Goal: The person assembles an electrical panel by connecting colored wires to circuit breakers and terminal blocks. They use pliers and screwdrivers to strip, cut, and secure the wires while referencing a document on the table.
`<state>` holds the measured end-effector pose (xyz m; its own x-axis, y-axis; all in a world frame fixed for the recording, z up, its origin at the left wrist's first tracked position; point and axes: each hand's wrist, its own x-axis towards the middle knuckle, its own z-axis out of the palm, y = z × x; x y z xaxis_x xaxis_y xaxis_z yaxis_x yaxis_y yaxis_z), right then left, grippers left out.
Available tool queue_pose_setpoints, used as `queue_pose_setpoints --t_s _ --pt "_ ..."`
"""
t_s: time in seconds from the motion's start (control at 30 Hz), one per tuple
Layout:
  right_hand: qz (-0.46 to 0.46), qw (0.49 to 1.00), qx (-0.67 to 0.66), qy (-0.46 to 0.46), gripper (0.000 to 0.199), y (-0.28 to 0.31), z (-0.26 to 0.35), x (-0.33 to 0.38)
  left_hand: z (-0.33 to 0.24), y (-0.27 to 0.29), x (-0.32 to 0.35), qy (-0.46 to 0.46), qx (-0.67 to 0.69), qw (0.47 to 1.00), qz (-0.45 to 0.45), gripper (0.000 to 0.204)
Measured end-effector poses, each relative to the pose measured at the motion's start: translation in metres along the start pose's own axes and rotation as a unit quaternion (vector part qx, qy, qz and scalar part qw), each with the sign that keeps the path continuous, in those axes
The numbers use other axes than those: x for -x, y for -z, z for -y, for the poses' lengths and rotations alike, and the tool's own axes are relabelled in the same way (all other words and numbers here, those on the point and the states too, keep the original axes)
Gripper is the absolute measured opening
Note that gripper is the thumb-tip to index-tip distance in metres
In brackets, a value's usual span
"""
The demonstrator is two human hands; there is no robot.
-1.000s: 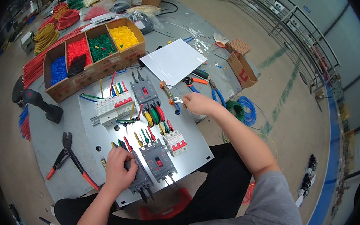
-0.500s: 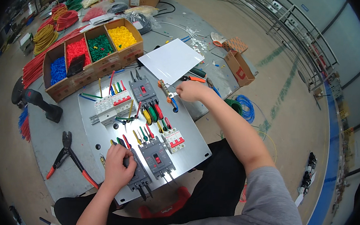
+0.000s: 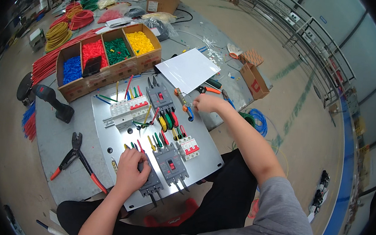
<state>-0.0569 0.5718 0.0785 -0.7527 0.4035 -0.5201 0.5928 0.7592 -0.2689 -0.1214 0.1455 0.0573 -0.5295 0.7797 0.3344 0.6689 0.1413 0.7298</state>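
A bare metal mounting plate (image 3: 207,150) lies in front of me, carrying several circuit breakers wired with short red, yellow, green and blue leads. My left hand (image 3: 132,171) rests on a dark grey breaker (image 3: 151,185) at the plate's near left corner, fingers curled over its top. Beside it stands a second dark breaker (image 3: 172,165). My right hand (image 3: 207,103) is at the plate's far right edge, closed on a small orange-handled screwdriver (image 3: 181,94). The screwdriver points toward the dark breaker (image 3: 160,97) at the back. A blue wire loop (image 3: 190,113) hangs just below that hand.
A cardboard tray (image 3: 111,72) of blue, red, green and yellow terminals sits behind the plate, with a white sheet (image 3: 194,69) to its right. A cordless drill (image 3: 51,101) and red-handled cutters (image 3: 77,161) lie to the left. Orange-handled pliers (image 3: 210,90), a small box (image 3: 254,80) and a blue wire coil (image 3: 257,119) are to the right.
My right hand shifted left and away along the plate's far edge, then came slightly back to the right. My left hand stays on the near breaker.
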Motion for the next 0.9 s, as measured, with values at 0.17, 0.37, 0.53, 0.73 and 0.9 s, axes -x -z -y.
queue_pose_setpoints --t_s 0.17,0.37,0.53,0.73,0.9 --pt "-0.048 0.997 0.063 -0.009 0.034 -0.044 0.041 0.021 0.003 0.001 0.002 0.004 -0.007 1.0 0.005 0.011" --pt "-0.047 0.979 -0.175 -0.092 0.041 -0.011 0.05 0.065 0.005 0.0 0.004 0.006 -0.014 1.0 0.0 0.01" --pt "-0.152 0.984 -0.072 -0.06 0.045 -0.022 0.001 0.038 0.003 -0.003 0.002 0.008 -0.01 1.0 0.0 0.01" --pt "-0.168 0.983 -0.052 -0.054 0.046 -0.032 0.003 0.009 0.004 0.0 0.002 0.004 -0.01 1.0 0.004 0.01" --pt "-0.15 0.988 0.003 -0.048 0.043 -0.025 0.017 0.005 0.006 0.0 0.004 0.005 -0.013 1.0 0.003 0.009"
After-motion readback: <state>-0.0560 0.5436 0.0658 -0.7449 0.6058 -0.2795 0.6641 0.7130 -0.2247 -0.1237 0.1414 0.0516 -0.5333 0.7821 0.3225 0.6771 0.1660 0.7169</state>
